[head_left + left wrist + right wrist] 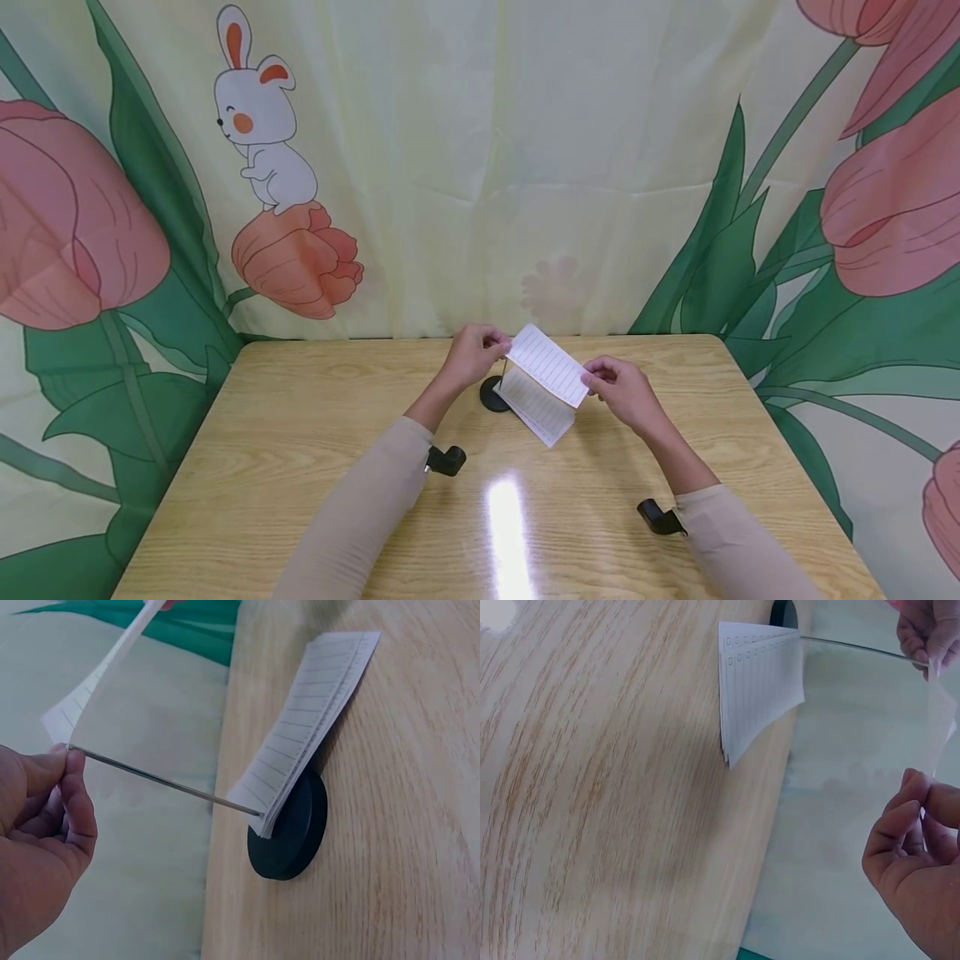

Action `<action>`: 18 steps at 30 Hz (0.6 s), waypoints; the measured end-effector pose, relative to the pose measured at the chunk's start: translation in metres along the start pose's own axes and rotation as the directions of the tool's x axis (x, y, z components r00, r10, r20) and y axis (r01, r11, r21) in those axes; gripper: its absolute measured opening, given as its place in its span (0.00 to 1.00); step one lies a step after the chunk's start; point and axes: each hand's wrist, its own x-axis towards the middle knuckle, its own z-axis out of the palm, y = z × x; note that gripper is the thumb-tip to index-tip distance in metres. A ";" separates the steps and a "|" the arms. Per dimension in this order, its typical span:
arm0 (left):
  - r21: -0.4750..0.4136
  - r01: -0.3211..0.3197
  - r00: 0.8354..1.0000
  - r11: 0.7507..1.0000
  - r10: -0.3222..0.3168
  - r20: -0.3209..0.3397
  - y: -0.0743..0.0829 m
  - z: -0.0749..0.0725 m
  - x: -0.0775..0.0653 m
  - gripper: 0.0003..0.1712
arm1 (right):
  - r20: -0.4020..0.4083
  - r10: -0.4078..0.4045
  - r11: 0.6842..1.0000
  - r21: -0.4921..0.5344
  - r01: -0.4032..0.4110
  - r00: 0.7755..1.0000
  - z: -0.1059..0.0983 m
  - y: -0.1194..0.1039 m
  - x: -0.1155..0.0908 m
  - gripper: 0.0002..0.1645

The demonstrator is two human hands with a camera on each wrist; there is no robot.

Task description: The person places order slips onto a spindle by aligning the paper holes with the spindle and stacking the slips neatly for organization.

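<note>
A bill spike stands on the table, with a round black base (pixel 491 394) and a thin metal rod (pixel 165 781). Several lined paper slips (pixel 300 720) lie low on the rod, pierced near one corner, just over the base. Above them, a further lined slip (pixel 547 365) is held between both hands. My left hand (pixel 474 356) pinches its left corner right at the rod's tip; whether the tip passes through the paper is hidden by the fingers. With thumb and fingers, my right hand (pixel 622 392) pinches the slip's opposite end.
The wooden table (pixel 315 467) reaches back to a curtain (pixel 450 167) printed with tulips and a rabbit. A black wrist camera mount (pixel 447 461) sticks out by the left sleeve, another mount (pixel 660 517) by the right. Glare shines near the table's front.
</note>
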 end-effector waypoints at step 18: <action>0.000 -0.006 1.000 1.000 0.006 -0.003 -0.013 0.004 0.001 0.07 | 0.036 0.032 0.999 0.005 -0.032 0.999 0.008 0.009 -0.001 0.11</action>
